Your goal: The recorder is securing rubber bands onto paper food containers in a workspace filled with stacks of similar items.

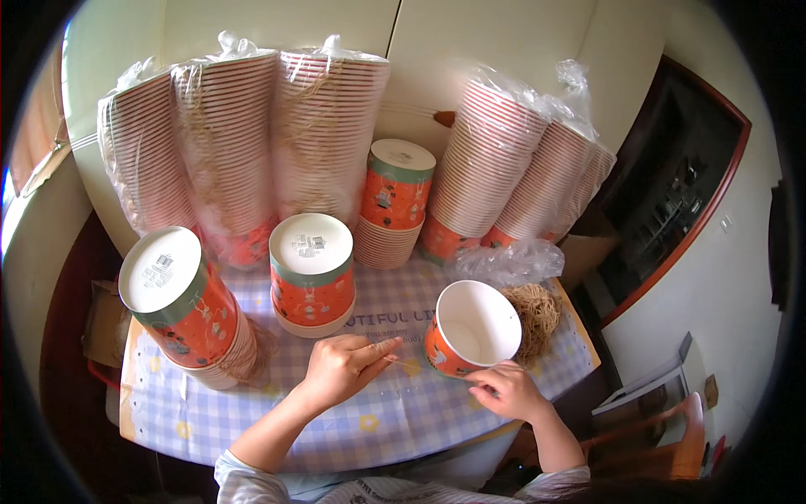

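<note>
An orange paper cup [478, 328] with a white inside stands upright near the table's front right, its mouth facing up. My left hand [342, 368] is closed in a pinch to the left of this cup. In front of the cup's base, my right hand [507, 391] is also pinched shut. A thin pale strand [428, 370] runs between the fingers of both hands, passing close to the cup's lower front. Beside the cup on the right lies a tangled bundle of straw-coloured twine [535, 321]. What my right fingertips touch besides the strand is hard to make out.
Upside-down cup stacks stand at the left [201, 323], centre [313, 281] and back middle [395, 202]. Several tall plastic-wrapped cup stacks [327, 126] line the wall. Crumpled clear plastic [512, 262] lies behind the twine. A checked cloth [327, 428] covers the table; a wooden chair [684, 437] is at right.
</note>
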`<state>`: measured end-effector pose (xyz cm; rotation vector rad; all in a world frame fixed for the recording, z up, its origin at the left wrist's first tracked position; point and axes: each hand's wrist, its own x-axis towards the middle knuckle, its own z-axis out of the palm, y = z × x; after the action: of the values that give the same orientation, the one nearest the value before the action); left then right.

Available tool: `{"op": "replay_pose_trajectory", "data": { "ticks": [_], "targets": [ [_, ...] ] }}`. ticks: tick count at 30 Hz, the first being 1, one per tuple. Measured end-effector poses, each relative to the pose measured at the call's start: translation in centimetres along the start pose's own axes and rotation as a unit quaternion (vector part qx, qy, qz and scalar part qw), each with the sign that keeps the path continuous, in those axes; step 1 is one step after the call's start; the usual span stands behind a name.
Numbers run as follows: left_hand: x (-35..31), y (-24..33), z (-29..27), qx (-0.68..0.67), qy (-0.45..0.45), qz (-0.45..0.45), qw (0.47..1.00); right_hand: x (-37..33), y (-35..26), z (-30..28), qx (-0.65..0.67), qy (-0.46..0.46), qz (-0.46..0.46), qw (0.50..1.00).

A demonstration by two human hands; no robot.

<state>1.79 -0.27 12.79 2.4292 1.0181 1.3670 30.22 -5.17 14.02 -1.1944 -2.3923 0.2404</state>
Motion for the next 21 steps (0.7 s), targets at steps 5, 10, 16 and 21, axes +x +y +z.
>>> {"op": "replay_pose_trajectory", "data": {
  "ticks": [5, 10, 16, 21],
  "targets": [
    [0.2, -0.3, 1.2, -0.029, -0.021, -0.001, 0.999, -1.1, 2.5, -3.4, -0.057, 0.081, 0.031, 0.995],
    [0.2, -1.4, 3.0, -0.128, -0.063, -0.07, 0.987, 1.8, 4.0, -4.7, -0.047, 0.134, 0.028, 0.989],
    [1.3, -3.2, 5.7, -0.368, -0.049, -0.185, 0.91, 5.6, 3.4, -4.6, 0.117, 0.06, 0.04, 0.991],
    [0.9, -4.6, 9.0, -0.397, -0.062, -0.263, 0.877, 7.8, 6.4, -1.3, 0.203, 0.011, 0.117, 0.972]
  ]
}}
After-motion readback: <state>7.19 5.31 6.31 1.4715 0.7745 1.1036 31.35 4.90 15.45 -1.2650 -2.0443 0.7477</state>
